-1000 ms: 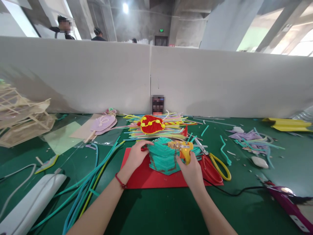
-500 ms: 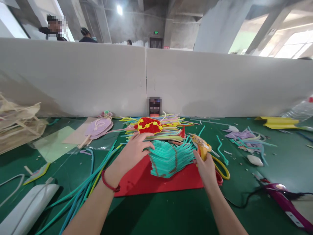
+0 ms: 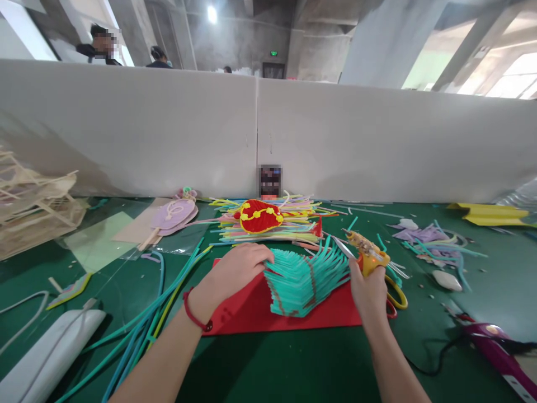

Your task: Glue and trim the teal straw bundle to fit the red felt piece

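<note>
My left hand [image 3: 240,270] rests with curled fingers on the left edge of a teal fringed piece [image 3: 305,278] made of layered strips, which lies on a red sheet [image 3: 251,310]. A red cord circles that wrist. My right hand [image 3: 369,291] is closed round the handle of a yellow-orange glue gun [image 3: 366,249], whose nozzle points up-left just right of the teal piece. Behind them a red oval ornament with yellow trim [image 3: 259,216] sits on a pile of coloured strips [image 3: 289,224].
Yellow-handled scissors [image 3: 396,291] lie under my right hand. Long teal and blue cords [image 3: 155,313] trail at the left. A purple fan [image 3: 172,215], a wooden frame [image 3: 29,207], a purple tool [image 3: 495,341] and scraps [image 3: 432,240] surround the green table. A white partition [image 3: 356,145] stands behind.
My right hand has carried the glue gun off the teal piece to its right side. My left hand has shifted onto the piece's left edge, and the piece has turned slightly.
</note>
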`<state>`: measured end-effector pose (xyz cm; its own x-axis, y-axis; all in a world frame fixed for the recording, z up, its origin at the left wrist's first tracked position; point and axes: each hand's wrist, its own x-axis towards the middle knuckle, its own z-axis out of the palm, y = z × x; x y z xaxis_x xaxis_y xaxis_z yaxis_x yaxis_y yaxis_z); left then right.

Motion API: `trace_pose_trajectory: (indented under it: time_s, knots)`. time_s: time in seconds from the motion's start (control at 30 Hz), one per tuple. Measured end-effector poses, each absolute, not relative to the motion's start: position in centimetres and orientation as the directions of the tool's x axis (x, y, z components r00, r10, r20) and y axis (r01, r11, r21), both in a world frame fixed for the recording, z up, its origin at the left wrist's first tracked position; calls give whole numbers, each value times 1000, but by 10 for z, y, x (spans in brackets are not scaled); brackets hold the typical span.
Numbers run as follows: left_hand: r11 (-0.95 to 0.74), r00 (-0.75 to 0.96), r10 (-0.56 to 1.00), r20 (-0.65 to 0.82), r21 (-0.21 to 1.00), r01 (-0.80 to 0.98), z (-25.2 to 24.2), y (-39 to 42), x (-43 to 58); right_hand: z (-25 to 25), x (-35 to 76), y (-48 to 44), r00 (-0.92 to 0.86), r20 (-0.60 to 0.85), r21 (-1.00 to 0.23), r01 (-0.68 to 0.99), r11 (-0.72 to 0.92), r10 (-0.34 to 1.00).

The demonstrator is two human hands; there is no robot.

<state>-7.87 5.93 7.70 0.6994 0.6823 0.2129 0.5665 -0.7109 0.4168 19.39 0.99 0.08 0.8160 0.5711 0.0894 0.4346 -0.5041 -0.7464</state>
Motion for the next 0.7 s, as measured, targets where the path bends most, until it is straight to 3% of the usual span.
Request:
trace_pose_trajectory:
  time_s: [0.13,0.33,0.47,0.6,0.7]
  knots:
    - [-708,699,682,216,434,557,77,58,-77,-7,195,10,788,139,-700,507,-503,600]
    - [-684,682,696,224,497,535,79,53,-74,0,198,11,833,53,-727,410,-551,551]
    - [-603,606,759,239,609,515,81,50,-72,9,195,10,825,18,-740,391,-548,565]
    - [-578,563,771,299,701,418,77,47,-66,7,195,8,806,89,-727,454,-515,585]
    - [-608,601,733,318,703,370,71,44,-59,-3,197,8,741,200,-674,579,-459,640]
